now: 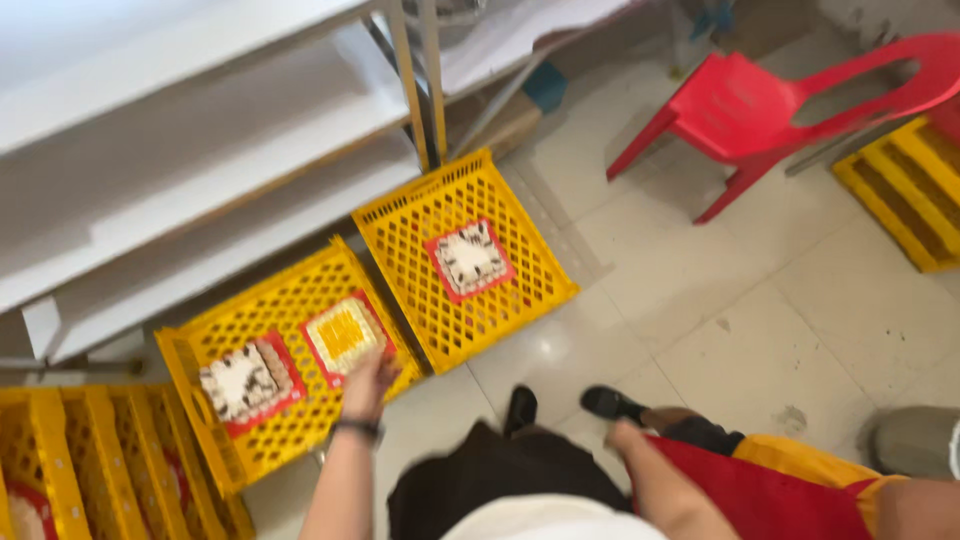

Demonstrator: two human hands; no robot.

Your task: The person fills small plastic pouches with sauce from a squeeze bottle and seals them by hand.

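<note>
Yellow plastic lattice crates sit on a pale tiled floor (780,320) beside white shelving (200,170), seen from above w/ some motion blur. Left hand (368,385), a dark band at the wrist, reaches to 12 o'clock and rests on the near edge of a red-rimmed square tray w/ a yellow-topped cake (345,335), fingers curled at its rim; whether they actually clamp it can't be told. That tray lies in the middle crate (270,310), just beside a 2nd tray holding a white-and-brown cake (248,382) at 9 o'clock. Another crate (465,255) at 1 o'clock carries one white-topped cake (470,258). Right hand isn't visible; only the forearm shows at 5 o'clock, over red-and-yellow fabric (780,490). Red plastic chair (790,105) stands at 2 o'clock, well apart from the crates.
</note>
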